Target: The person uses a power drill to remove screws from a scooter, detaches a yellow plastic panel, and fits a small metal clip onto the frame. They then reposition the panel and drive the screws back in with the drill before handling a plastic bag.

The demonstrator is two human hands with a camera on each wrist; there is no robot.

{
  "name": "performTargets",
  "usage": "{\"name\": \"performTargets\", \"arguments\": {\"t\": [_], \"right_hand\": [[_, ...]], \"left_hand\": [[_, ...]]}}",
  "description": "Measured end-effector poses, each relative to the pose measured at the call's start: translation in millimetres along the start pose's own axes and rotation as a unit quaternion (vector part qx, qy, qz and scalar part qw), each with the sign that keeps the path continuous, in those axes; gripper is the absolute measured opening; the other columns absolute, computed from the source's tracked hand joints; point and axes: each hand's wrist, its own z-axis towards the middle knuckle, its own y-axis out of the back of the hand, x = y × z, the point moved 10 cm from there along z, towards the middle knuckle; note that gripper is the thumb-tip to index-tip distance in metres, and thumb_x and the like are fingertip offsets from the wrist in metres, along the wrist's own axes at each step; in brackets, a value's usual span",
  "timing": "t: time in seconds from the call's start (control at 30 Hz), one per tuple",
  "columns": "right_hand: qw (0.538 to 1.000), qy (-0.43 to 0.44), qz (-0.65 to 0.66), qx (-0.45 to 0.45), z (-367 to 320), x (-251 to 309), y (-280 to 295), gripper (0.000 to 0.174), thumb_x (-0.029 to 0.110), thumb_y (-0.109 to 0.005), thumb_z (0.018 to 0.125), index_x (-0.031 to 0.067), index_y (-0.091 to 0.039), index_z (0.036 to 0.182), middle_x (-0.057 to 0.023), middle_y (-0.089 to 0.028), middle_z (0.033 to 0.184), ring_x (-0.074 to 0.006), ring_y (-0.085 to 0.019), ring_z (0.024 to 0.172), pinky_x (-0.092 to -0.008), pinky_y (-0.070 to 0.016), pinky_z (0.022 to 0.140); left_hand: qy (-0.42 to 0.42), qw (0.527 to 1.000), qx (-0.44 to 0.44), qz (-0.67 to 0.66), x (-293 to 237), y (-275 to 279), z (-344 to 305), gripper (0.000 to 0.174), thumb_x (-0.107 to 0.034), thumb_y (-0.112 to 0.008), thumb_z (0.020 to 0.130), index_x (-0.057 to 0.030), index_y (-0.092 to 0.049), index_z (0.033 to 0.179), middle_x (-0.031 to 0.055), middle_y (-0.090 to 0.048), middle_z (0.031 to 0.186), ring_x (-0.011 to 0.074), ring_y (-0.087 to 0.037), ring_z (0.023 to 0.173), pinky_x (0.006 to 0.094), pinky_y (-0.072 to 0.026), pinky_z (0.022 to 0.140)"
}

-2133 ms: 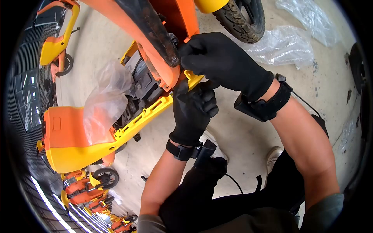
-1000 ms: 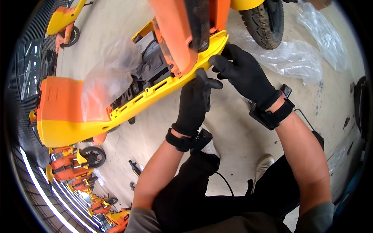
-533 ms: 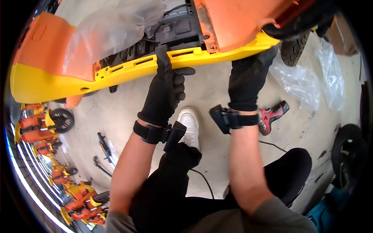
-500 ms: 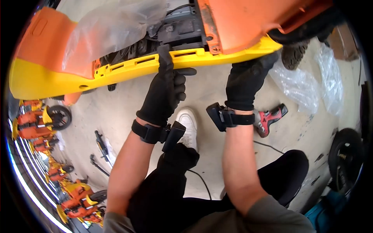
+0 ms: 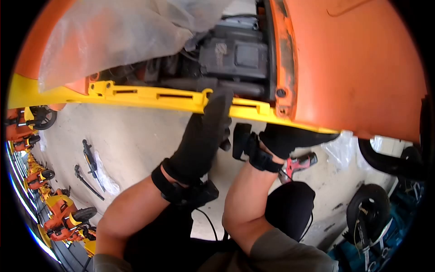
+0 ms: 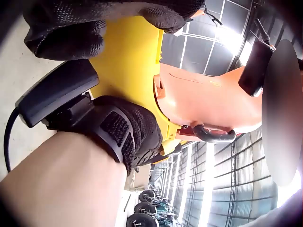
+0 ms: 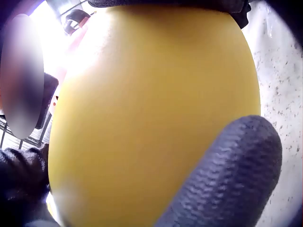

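Touching the yellow panel (image 5: 140, 100), along the orange scooter (image 5: 353, 68)'s near edge, with the left hand (image 5: 195, 145), one digit across the slotted edge; clamped or not, impossible to tell. Tucked under the panel's right end with the right hand (image 5: 287, 138), mostly hidden; grip likewise impossible to tell. Behind the panel: black housing (image 5: 233, 56), translucent plastic (image 5: 118, 41). On the floor (image 5: 145, 131): red-and-black power tool (image 5: 297, 167), tyre (image 5: 378, 192).

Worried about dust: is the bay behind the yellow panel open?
At least partly open: the black box shows bare beside the plastic sheet.
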Motion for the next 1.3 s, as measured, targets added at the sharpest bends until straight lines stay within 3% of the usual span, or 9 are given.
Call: {"name": "performTargets", "arguments": {"t": [0.1,0.2,0.23,0.27,0.33,0.37,0.43,0.6,1.3], "right_hand": [[0.973,0.064,-0.143,-0.166,-2,42,14,0.041,0.025,-0.048,0.098,-0.0014,-0.04,0.127,-0.0153,-0.049,0.118,-0.0276,-0.052,0.107,-0.0406,-0.0443,0.093],[0.947,0.105,-0.275,-0.126,0,73,10,0.043,0.018,-0.053,0.092,-0.0073,-0.044,0.125,-0.0248,-0.049,0.119,-0.0349,-0.051,0.109,-0.0382,-0.0425,0.087],[0.863,0.175,-0.473,-0.03,8,96,-6,0.043,0.018,-0.052,0.092,-0.0064,-0.044,0.126,-0.0208,-0.049,0.123,-0.0296,-0.05,0.11,-0.0359,-0.0405,0.09],[0.864,0.178,-0.469,-0.036,12,105,-6,0.043,0.018,-0.052,0.092,-0.0064,-0.044,0.126,-0.0208,-0.049,0.123,-0.0296,-0.05,0.11,-0.0359,-0.0405,0.09],[0.999,-0.015,0.006,-0.034,18,83,15,0.035,0.013,-0.043,0.096,-0.0046,-0.046,0.125,-0.0106,-0.049,0.125,-0.0206,-0.047,0.113,-0.0336,-0.035,0.098],[0.995,-0.038,-0.087,-0.015,20,66,22,0.033,0.01,-0.044,0.094,-0.0033,-0.048,0.124,-0.0101,-0.048,0.125,-0.0204,-0.047,0.11,-0.0311,-0.034,0.097],[0.912,0.169,-0.365,0.085,29,97,-5,0.034,0.002,-0.038,0.095,-0.0013,-0.049,0.127,-0.018,-0.053,0.117,-0.0307,-0.053,0.104,-0.0364,-0.0416,0.092],[0.998,-0.056,-0.018,0.028,40,75,9,0.023,0.011,-0.042,0.096,-0.0022,-0.056,0.108,-0.0126,-0.059,0.101,-0.0225,-0.053,0.093,-0.0324,-0.042,0.084],[0.974,-0.18,0.12,0.07,38,61,18,0.016,0.018,-0.058,0.095,0.0024,-0.055,0.099,0.0022,-0.056,0.081,-0.0026,-0.047,0.07,-0.0187,-0.0375,0.06]], "left_hand": [[0.024,0.999,0.036,-0.018,10,-3,4,0.048,-0.067,-0.043,0.089,-0.0201,-0.046,0.1,-0.0015,-0.043,0.068,0.0114,-0.039,0.056,0.0255,-0.0339,0.054],[0.038,0.997,0.016,-0.073,-1,-7,-1,0.043,-0.06,-0.053,0.088,-0.0187,-0.048,0.1,-0.0024,-0.041,0.067,0.0106,-0.04,0.055,0.0276,-0.0384,0.055],[0.028,0.997,0.02,-0.07,-4,-10,1,0.043,-0.06,-0.053,0.088,-0.0187,-0.048,0.1,-0.0024,-0.041,0.067,0.0106,-0.04,0.055,0.0276,-0.0384,0.055],[0.03,0.998,-0.003,-0.06,-2,-7,3,0.049,-0.067,-0.051,0.084,-0.0181,-0.051,0.093,-0.0029,-0.04,0.064,0.0111,-0.037,0.053,0.0269,-0.034,0.052],[0.026,0.998,-0.033,-0.052,0,-5,2,0.061,-0.076,-0.049,0.079,-0.016,-0.056,0.088,-0.0041,-0.036,0.06,0.0106,-0.032,0.05,0.0249,-0.0277,0.048],[0.013,0.999,-0.024,-0.045,-2,-7,3,0.065,-0.077,-0.047,0.078,-0.014,-0.057,0.089,-0.0047,-0.034,0.06,0.009,-0.029,0.05,0.0234,-0.0257,0.048],[-0.014,1.0,-0.001,-0.019,-10,-14,-2,0.069,-0.077,-0.045,0.08,-0.0116,-0.059,0.093,-0.0054,-0.031,0.061,0.008,-0.027,0.05,0.0226,-0.0239,0.047],[0.001,1.0,0.014,-0.022,-8,-17,-1,0.071,-0.076,-0.042,0.082,-0.0098,-0.06,0.1,-0.0053,-0.031,0.061,0.0079,-0.025,0.05,0.0219,-0.0237,0.047],[0.012,0.998,0.043,-0.055,-3,-18,2,0.076,-0.077,-0.044,0.08,-0.0054,-0.06,0.102,-0.0059,-0.031,0.062,0.0068,-0.026,0.051,0.0211,-0.024,0.048]]}}
